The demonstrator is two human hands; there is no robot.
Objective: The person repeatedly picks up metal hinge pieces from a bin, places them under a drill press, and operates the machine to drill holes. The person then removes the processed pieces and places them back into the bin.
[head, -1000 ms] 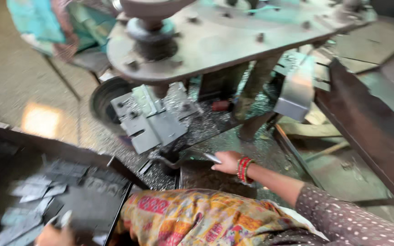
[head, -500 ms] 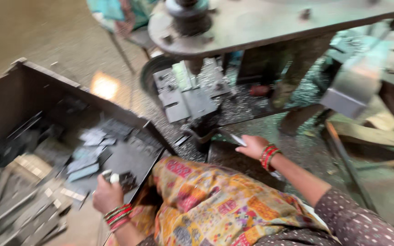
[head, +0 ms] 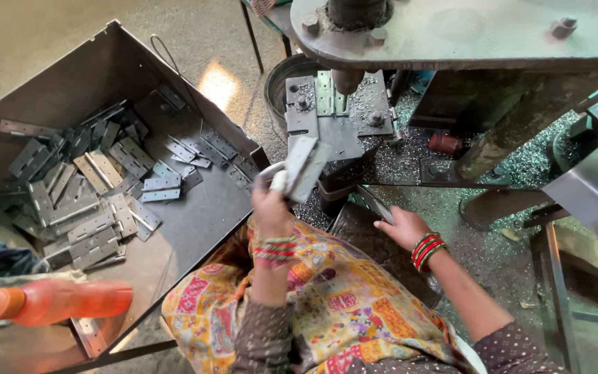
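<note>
- My left hand grips a metal hinge, lifted toward the press die.
- My right hand rests, fingers loose, on the dark tray.
- Next, I think: seat it squarely.

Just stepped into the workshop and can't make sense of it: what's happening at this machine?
A person sits at a heavy metal press. The left hand holds up a flat metal hinge just in front of the press bed. The right hand rests on a dark tray beside the knee, touching a thin metal piece. A big open metal box on the left holds a heap of similar hinges. Metal shavings litter the floor.
</note>
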